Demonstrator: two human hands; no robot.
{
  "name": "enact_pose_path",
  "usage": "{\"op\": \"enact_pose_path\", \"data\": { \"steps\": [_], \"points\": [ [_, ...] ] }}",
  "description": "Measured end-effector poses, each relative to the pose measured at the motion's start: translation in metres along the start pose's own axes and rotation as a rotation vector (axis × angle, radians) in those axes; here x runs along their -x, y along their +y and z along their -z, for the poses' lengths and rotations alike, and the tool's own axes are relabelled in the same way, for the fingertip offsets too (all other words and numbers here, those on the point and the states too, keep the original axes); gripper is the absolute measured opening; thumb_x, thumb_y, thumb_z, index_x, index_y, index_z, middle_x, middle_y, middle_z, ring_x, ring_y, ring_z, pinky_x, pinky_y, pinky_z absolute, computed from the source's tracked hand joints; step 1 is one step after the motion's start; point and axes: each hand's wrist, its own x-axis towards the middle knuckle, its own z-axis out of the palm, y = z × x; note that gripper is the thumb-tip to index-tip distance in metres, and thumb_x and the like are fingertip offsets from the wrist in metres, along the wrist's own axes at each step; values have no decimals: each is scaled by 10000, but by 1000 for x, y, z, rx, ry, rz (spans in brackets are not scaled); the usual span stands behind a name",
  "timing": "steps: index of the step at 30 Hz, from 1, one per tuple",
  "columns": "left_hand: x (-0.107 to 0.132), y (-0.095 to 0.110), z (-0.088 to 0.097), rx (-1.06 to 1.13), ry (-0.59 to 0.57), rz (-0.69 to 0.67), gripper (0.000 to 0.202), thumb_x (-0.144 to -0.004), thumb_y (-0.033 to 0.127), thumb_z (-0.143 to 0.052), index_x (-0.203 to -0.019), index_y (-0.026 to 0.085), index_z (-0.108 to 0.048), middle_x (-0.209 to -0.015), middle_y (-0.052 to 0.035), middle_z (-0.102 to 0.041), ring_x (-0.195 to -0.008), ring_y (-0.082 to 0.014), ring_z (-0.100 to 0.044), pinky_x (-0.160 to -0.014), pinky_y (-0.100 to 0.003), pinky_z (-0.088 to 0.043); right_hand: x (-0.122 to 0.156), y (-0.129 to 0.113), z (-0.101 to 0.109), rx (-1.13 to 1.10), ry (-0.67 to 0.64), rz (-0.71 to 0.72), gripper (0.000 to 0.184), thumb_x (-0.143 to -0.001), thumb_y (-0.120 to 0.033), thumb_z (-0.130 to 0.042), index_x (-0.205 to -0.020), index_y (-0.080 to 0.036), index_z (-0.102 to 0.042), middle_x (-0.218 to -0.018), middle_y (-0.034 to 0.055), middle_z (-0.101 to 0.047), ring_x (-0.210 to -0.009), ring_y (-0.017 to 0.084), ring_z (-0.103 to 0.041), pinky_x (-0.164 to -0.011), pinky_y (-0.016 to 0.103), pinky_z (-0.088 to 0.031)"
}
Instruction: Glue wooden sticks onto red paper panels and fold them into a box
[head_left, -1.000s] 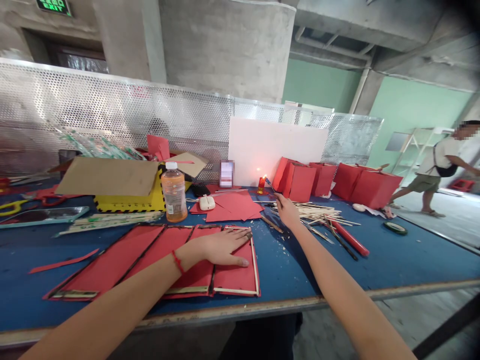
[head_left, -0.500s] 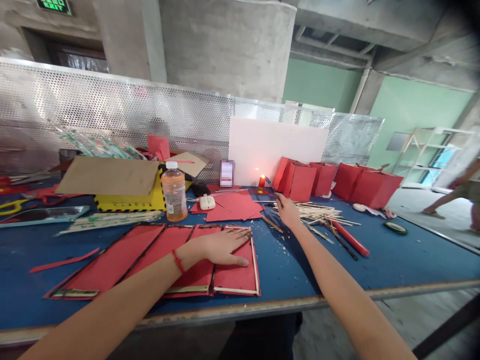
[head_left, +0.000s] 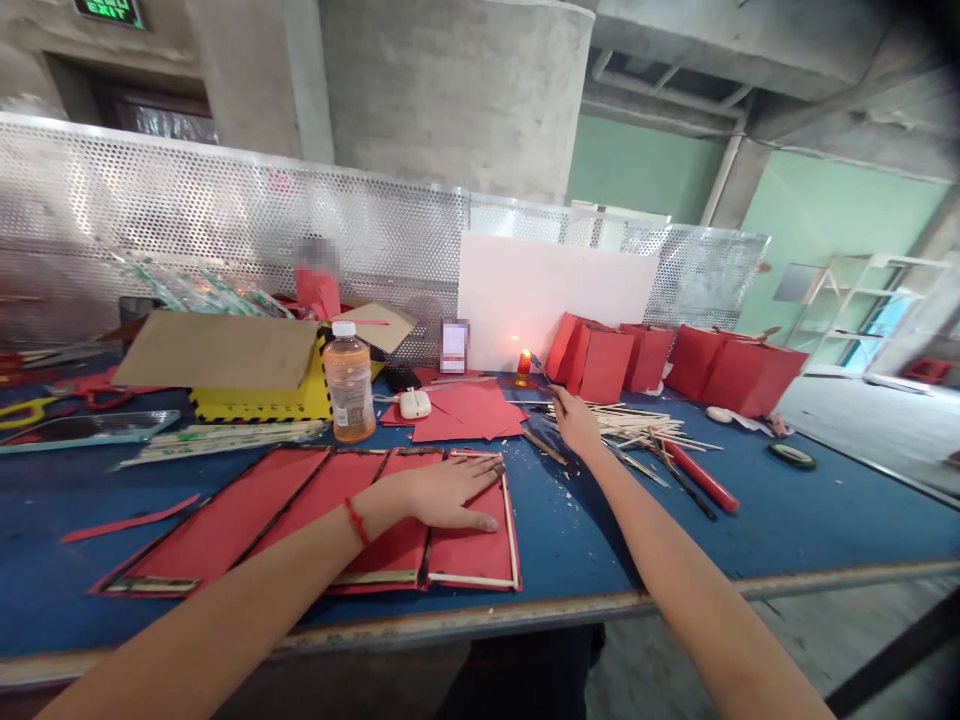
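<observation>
My left hand lies flat, fingers stretched out, on the right end of a red paper panel. Dark seams divide this panel, and pale thin sticks run along its right and lower edges. Farther forward, my right hand is closed around a thin dark stick. The stick's far end is at the flame of a lit candle in a red and yellow holder; whether they touch I cannot tell. Loose pale wooden sticks lie in a heap just right of this hand.
Red paper bags stand behind the sticks. A red cylinder and a tape roll lie at right. Left are a drink bottle, a yellow box and scissors. Red sheets and a phone sit mid-back.
Both hands stay practically where they were, the stick still at the candle. A passing person at the far right has gone out of view.
</observation>
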Motion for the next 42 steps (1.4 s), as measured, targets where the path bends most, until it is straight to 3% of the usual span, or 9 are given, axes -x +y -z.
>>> {"op": "enact_pose_path", "data": {
  "steps": [35, 42],
  "points": [
    [0, -2, -1, -40, 5, 0, 929, -863, 759, -278, -1540, 125, -210, -1604, -127, -174, -1490, -255, -169, -1206, -363, -160, 0, 2, -1, 10, 15, 17, 381, -993, -262, -346, -1311, -220, -551, -1173, 93, -686, -1048, 234, -625, -868, 336, -475],
    [0, 0, 0, 9, -2, 1, 925, -871, 737, -319, -1536, 105, -211, -1605, -140, -155, -1493, -272, -146, -1213, -395, -149, 0, 2, -1, 8, 21, 20, 377, -993, -259, -351, -1311, -221, -551, -1156, 91, -692, -1044, 225, -630, -882, 334, -477]
  ]
}}
